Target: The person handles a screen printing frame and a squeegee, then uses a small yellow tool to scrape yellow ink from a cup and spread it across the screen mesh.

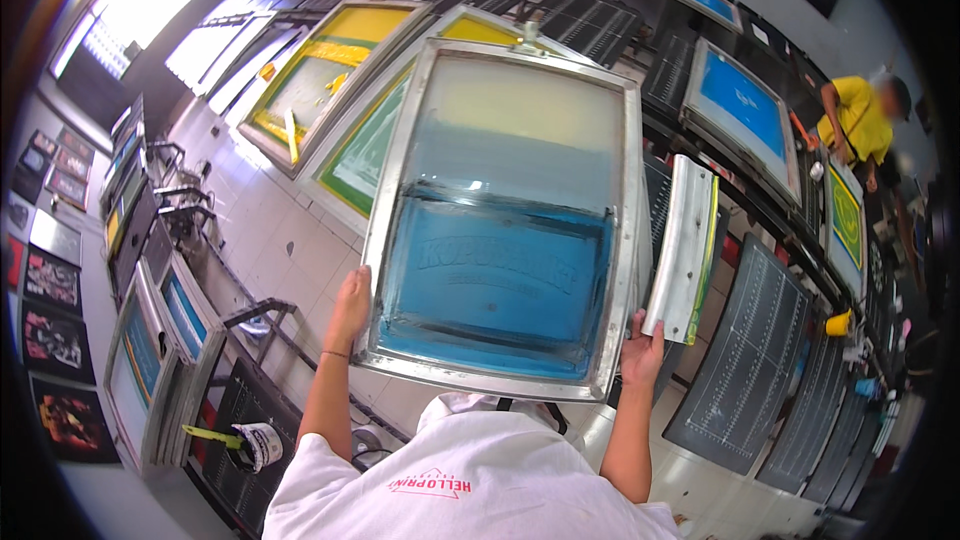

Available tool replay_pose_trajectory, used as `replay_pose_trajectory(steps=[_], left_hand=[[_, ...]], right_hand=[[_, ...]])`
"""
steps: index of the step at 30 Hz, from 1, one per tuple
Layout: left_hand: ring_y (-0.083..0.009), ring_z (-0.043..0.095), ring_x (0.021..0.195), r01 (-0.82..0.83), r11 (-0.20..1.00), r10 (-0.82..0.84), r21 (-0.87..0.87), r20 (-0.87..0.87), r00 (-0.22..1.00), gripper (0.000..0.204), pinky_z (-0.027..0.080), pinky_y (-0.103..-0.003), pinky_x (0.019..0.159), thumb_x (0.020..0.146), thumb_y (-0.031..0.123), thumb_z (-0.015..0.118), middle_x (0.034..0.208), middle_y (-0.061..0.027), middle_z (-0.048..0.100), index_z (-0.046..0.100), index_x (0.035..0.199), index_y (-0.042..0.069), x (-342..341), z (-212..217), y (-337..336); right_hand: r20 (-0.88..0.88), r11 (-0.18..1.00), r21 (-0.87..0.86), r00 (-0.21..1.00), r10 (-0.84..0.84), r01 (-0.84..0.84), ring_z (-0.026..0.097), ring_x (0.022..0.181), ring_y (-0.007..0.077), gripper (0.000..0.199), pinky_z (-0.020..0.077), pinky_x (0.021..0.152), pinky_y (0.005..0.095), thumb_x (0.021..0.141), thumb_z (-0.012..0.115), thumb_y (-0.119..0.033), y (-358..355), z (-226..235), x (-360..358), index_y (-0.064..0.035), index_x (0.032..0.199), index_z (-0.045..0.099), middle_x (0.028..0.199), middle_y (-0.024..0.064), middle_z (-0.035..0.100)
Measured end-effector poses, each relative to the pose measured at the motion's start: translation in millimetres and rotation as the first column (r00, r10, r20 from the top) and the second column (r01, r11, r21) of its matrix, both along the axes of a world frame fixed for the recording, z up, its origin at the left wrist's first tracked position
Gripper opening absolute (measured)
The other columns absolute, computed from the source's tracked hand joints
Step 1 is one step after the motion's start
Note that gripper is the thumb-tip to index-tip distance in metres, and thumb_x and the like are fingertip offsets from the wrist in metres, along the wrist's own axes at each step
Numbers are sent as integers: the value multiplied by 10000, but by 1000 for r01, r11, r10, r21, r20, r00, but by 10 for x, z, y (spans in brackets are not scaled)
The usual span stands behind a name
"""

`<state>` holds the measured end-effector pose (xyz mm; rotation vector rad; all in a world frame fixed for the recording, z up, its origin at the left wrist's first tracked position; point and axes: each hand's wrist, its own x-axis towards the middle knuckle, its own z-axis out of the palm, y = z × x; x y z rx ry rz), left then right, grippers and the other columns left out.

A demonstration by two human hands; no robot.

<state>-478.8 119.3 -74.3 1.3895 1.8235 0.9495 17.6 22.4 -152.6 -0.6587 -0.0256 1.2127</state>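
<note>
Upright in front of me is a screen printing frame (628,190) with a silver metal rim. Its mesh (490,290) is pale yellow and grey at the top, blue below, with a faint raised design. My left hand (350,305) grips the left side of the rim near its lower corner. At the lower right corner, my right hand (641,355) is closed on the rim. Its fingertips also meet the lower end of a silver metal piece (680,250) with a yellow-green edge; whether it is held too, I cannot tell.
Behind lean a yellow screen (345,50) and a green one (370,155). Black printing boards (745,350) line the right, with a blue screen (740,100) above. A person in yellow (860,115) works far right. At lower left, a tub (262,445) sits by stacked screens (150,360).
</note>
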Motion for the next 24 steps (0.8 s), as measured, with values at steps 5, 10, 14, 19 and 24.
replay_pose_trajectory(steps=[5, 10, 14, 19, 24], left_hand=[[-212, 515, 872, 11, 999, -10, -50, 24, 1000, 532, 425, -355, 838, 1013, 458, 350, 891, -142, 563, 529, 1003, -43, 64, 228, 69], [-176, 466, 1012, -5, 974, 28, -226, 96, 995, 557, 381, -317, 918, 1018, 459, 332, 1061, -111, 536, 520, 1114, -57, -35, 190, 94], [-160, 410, 762, -45, 988, 65, -145, 138, 988, 534, 410, -330, 747, 1018, 450, 341, 775, -68, 458, 509, 864, -32, -4, 17, -3], [-163, 418, 787, -78, 981, 107, -177, 162, 981, 536, 406, -339, 764, 1019, 447, 336, 808, -74, 475, 513, 865, -35, 285, 289, -131], [-184, 466, 859, -106, 986, 137, -127, 263, 955, 556, 410, -341, 830, 1017, 457, 330, 887, -118, 535, 538, 931, -51, 585, 339, -255]], right_hand=[[44, 1000, -3, 999, 10, -10, 600, 1021, 182, 386, 480, 935, 423, 960, 538, -310, 174, 69, -77, -79, 1264, 483, 1068, 78, 624], [16, 999, -18, 999, -35, 36, 612, 954, 183, 386, 520, 879, 356, 956, 546, -312, 239, 141, -170, -31, 1218, 507, 1037, 97, 629], [19, 1000, -13, 1000, 12, -12, 626, 924, 174, 379, 539, 842, 348, 956, 544, -311, 269, 349, -128, -23, 1201, 513, 1000, 87, 645], [50, 999, -2, 998, 42, -42, 638, 914, 169, 370, 540, 842, 341, 963, 534, -308, 349, 517, 170, -19, 1192, 515, 992, 87, 649], [93, 994, -43, 990, 104, -100, 634, 919, 155, 402, 539, 844, 347, 946, 563, -301, 492, 641, 512, -52, 1252, 487, 993, 77, 642]])
